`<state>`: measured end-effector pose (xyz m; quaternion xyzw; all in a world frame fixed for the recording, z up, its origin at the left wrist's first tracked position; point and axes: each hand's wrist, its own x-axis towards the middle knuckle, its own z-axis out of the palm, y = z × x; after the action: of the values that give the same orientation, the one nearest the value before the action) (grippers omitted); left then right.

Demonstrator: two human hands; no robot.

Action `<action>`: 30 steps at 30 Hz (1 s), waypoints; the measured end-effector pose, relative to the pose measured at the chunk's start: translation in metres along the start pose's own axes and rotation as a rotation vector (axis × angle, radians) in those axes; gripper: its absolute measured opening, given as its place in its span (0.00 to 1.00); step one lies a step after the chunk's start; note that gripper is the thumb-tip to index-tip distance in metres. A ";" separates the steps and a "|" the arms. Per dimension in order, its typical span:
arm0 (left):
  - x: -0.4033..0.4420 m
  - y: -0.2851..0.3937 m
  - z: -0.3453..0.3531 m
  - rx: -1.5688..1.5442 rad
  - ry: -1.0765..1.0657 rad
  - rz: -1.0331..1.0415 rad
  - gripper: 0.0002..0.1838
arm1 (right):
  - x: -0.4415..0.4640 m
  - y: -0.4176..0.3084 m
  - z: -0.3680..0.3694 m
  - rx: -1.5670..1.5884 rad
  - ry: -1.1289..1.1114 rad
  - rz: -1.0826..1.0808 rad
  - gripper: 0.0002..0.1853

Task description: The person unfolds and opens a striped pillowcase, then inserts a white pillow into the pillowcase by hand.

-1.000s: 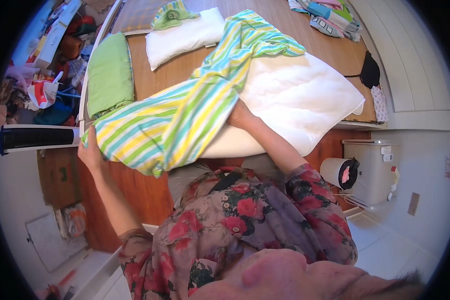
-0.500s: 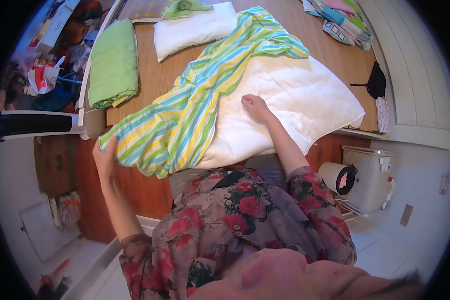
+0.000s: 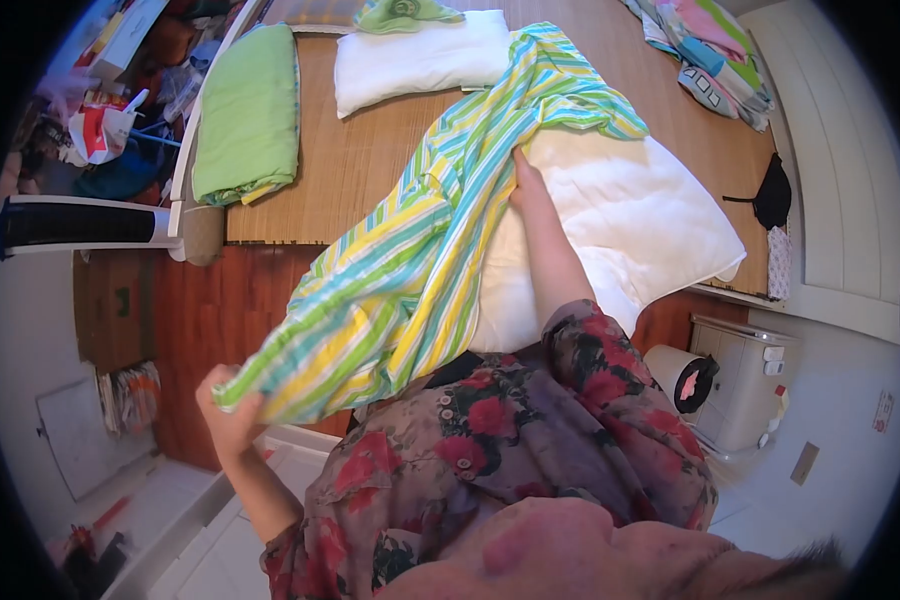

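A quilt cover (image 3: 400,250) with green, yellow, blue and white stripes lies bunched diagonally across a white quilt (image 3: 630,210). My left hand (image 3: 232,412) is closed around the cover's near-left corner, lifted off the bed's front edge and close to my body. My right hand (image 3: 527,185) touches the cover's right edge, above the white quilt. Its thumb side shows, but the other fingers are hidden at the fabric, so their grip cannot be made out.
On the bed mat (image 3: 320,170) lie a folded green quilt (image 3: 248,115), a white pillow (image 3: 420,62) and a green cloth (image 3: 405,14). Folded clothes (image 3: 710,55) and a black item (image 3: 772,195) are at the right. A bin (image 3: 678,375) stands below the bed's right end.
My left hand has pulled the cover's corner down toward me. My right hand has moved forward from the white quilt to the striped cover's edge. The view has shifted slightly.
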<state>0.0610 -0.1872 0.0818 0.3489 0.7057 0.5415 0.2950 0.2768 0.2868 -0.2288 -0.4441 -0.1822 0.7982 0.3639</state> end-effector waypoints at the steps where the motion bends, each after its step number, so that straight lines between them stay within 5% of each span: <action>1: 0.002 0.000 0.005 -0.103 0.164 -0.069 0.14 | 0.014 -0.010 0.002 0.042 0.007 0.015 0.24; 4: 0.028 0.001 0.001 -0.083 0.413 -0.116 0.08 | 0.028 -0.077 -0.006 0.163 0.057 -0.128 0.20; 7: 0.064 -0.023 -0.021 -0.244 0.519 -0.237 0.12 | 0.042 -0.152 -0.047 0.216 0.138 -0.233 0.18; 8: 0.069 -0.038 -0.032 -0.365 0.579 -0.305 0.15 | 0.131 -0.253 -0.056 0.170 0.164 -0.249 0.18; 11: 0.078 -0.109 -0.059 -0.683 0.520 -0.413 0.17 | 0.036 -0.341 -0.226 0.050 0.266 -0.316 0.19; 17: 0.112 -0.130 -0.023 -0.727 0.347 -0.540 0.18 | -0.137 -0.300 -0.314 -0.169 0.555 -0.460 0.20; 22: 0.152 -0.131 -0.042 -0.522 0.325 -0.489 0.18 | -0.126 -0.177 -0.305 -0.017 0.243 -0.155 0.22; 30: 0.200 0.026 -0.066 -0.255 0.370 -0.091 0.18 | -0.160 -0.144 -0.249 -0.069 0.188 -0.258 0.21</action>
<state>-0.1035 -0.0571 0.1155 0.1717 0.6886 0.6671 0.2264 0.6017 0.2562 -0.1820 -0.5020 -0.2300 0.6929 0.4636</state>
